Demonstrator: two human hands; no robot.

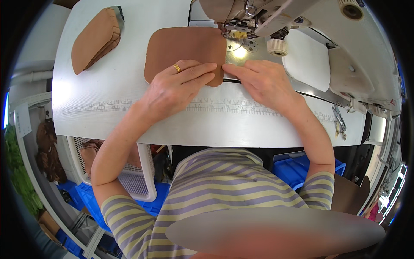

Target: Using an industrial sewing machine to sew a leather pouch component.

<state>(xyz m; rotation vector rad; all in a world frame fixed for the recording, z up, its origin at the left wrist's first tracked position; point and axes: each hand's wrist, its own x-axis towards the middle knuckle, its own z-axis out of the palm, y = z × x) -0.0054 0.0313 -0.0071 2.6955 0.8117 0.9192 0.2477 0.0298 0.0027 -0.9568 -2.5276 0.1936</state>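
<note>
"While the brown panel (pixel 185 47) is lying on the tabletop (pixel 215 127), its upper right corner at the sewing machine's (pixel 366 69) needle mechanism (pixel 238 26), what are the hands doing?"

"The left hand (pixel 172 88) is pressing it flat, clenching nothing; the right hand (pixel 269 82) is resting a fingertip at its right edge, unclenched."

"What could be going wrong?"

"If they're guiding unevenly, the brown panel could be skewing; fingers straying upward could be meeting the needle."

"Any writing?"

"A numbered ruler scale (pixel 215 105) is crossing the tabletop; I'm not making out any brand."
</note>
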